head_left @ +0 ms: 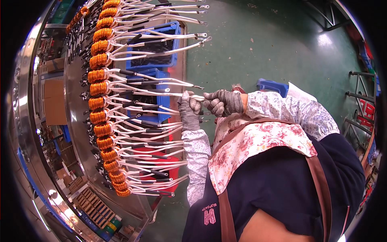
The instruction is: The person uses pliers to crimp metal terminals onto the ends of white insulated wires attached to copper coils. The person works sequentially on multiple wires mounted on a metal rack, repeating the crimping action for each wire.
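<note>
Hands: my left hand (188,115) and right hand (221,103), together, pinch one white lead (197,98); tugging hard could strain its copper coil (97,102).

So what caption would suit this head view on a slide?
Gloved left hand and right hand pinch a white lead beside a row of orange coils.

A white sleeved lead (171,95) ran level from a copper coil (96,88) to the grip, its bare metal tip pinched just between both gloved hands.
</note>
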Tool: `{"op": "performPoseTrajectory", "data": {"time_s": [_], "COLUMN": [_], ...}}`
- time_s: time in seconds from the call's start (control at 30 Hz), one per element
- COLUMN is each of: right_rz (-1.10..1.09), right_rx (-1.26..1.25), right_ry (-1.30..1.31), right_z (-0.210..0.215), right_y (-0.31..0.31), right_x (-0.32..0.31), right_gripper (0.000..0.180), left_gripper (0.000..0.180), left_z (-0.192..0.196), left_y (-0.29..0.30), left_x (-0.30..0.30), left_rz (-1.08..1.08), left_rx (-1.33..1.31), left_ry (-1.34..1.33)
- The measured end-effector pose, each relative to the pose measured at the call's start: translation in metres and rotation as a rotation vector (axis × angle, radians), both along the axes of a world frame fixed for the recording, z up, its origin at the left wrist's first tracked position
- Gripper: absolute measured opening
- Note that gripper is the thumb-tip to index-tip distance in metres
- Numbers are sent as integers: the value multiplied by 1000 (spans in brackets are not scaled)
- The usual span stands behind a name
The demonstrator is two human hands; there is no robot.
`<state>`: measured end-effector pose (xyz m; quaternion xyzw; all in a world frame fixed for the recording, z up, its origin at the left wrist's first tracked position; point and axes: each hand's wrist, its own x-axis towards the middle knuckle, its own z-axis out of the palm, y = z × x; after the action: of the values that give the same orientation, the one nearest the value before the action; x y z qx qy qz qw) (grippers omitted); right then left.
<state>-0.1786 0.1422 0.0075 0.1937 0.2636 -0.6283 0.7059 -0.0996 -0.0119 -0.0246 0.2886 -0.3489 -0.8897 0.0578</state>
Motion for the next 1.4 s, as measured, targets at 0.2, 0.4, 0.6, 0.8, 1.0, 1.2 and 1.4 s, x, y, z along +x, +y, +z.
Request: {"op": "performPoseTrajectory", "data": {"time_s": [0.2, 0.4, 0.6, 0.8, 1.0, 1.2, 1.4], "right_rz": [134, 373, 89, 131, 70, 80, 87], "right_rx": [58, 72, -509, -148, -223, -446, -526], "right_ry": [679, 719, -238, 28, -148, -146, -203], "right_z": [2, 24, -10, 12, 14, 13, 5], "right_y": [-1, -9, -10, 13, 0, 1, -2], "right_x": [6, 1, 3, 5, 10, 6, 7], "right_gripper": [35, 41, 48, 40, 33, 37, 38], "left_gripper": [24, 22, 23, 23, 23, 23, 23], "left_z": [1, 5, 21, 19, 23, 16, 32], "left_y": [-3, 1, 7, 1, 2, 4, 9], "left_x": [-1, 1, 1, 8, 7, 3, 3], "left_rz": [-56, 6, -20, -55, -24, -3, -46], "left_rx": [-20, 33, 16, -55, -19, -5, -66], "left_ry": [19, -20, -76, 7, -5, -11, -48]}}
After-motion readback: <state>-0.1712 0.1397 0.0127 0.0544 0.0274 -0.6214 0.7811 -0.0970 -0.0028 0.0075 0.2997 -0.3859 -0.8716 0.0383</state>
